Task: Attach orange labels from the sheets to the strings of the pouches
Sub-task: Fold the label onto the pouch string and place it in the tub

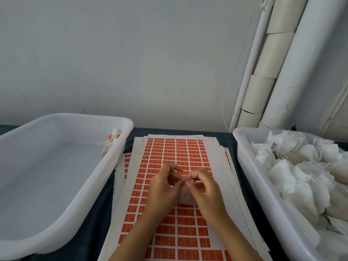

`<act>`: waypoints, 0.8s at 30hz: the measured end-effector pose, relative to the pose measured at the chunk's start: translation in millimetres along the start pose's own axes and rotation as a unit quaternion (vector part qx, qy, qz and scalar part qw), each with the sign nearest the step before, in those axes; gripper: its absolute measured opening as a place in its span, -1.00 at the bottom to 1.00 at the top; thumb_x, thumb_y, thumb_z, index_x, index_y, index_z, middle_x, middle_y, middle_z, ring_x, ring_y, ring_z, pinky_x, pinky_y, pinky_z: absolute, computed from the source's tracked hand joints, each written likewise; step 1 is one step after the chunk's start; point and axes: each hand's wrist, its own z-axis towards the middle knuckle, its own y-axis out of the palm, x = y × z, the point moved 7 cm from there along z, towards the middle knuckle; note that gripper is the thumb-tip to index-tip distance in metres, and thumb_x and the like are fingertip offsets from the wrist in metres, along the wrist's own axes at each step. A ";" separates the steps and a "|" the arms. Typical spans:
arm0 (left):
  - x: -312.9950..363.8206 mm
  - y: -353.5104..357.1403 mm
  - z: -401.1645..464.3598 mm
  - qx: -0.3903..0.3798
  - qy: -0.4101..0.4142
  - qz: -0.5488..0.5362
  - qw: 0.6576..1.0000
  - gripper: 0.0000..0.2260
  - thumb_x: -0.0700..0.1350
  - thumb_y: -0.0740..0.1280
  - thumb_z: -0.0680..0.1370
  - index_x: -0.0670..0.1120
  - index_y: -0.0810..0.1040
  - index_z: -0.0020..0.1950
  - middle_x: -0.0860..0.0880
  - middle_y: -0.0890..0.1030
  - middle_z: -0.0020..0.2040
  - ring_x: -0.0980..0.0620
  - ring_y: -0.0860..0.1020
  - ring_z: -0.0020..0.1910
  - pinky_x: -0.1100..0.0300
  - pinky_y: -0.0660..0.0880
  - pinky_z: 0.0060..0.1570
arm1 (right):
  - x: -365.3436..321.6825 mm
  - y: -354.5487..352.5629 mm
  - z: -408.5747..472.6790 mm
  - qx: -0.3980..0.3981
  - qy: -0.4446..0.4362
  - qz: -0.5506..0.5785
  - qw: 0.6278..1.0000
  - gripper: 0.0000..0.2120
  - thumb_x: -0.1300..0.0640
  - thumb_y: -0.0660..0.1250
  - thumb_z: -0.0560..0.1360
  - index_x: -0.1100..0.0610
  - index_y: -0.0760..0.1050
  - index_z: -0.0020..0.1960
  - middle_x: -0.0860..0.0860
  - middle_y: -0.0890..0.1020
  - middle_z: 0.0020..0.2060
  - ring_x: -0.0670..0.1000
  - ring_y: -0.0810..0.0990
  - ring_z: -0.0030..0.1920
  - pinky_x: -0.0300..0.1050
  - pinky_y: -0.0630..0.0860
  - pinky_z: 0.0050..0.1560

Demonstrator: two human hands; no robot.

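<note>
A stack of sheets (175, 151) covered in rows of orange labels lies on the dark table in front of me. Both hands hover over its middle, fingertips meeting. My left hand (165, 187) and my right hand (204, 187) pinch something small between thumb and fingers; a thin white pouch (185, 197) hangs between the palms, mostly hidden. Whether the pinched bit is the pouch's string or a label I cannot tell. One finished pouch with an orange label (112, 141) lies in the left tub.
A large white plastic tub (79, 185) stands on the left, nearly bare inside. A second white tub (250, 172) on the right is heaped with white pouches (301, 172). White pipes and a thin cable run up the wall at the back right.
</note>
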 end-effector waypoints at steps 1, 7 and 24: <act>-0.8 -1.7 0.3 0.011 -0.001 0.012 1.000 -0.69 -0.25 0.47 0.43 0.13 0.48 -0.07 0.13 0.61 -0.21 0.23 0.58 -0.21 0.41 0.53 -0.27 | -1.9 0.1 0.0 0.002 -0.009 -0.003 1.000 -0.88 0.16 0.32 0.51 -0.06 0.48 -0.09 -0.17 0.56 -0.10 -0.21 0.52 -0.01 -0.37 0.50 -0.01; 4.1 -2.2 2.8 -0.009 0.047 0.049 0.998 -0.72 -0.35 0.37 0.47 0.06 0.56 -0.18 0.15 0.60 -0.24 0.22 0.56 -0.19 0.43 0.51 -0.23 | 2.0 2.6 -0.9 0.001 0.015 0.043 0.999 -0.94 0.05 0.24 0.53 -0.07 0.47 -0.03 -0.20 0.59 -0.13 -0.20 0.57 -0.05 -0.37 0.52 -0.07; -12.5 -1.2 5.0 -0.023 -0.031 -0.075 0.996 -0.76 -0.36 0.43 0.42 -0.03 0.51 -0.11 0.04 0.63 -0.27 0.13 0.62 -0.24 0.35 0.54 -0.22 | 0.0 -12.8 3.9 -0.010 -0.077 -0.047 0.996 -0.82 0.22 0.39 0.45 -0.07 0.54 -0.13 -0.26 0.60 -0.24 -0.18 0.61 -0.16 -0.36 0.56 -0.18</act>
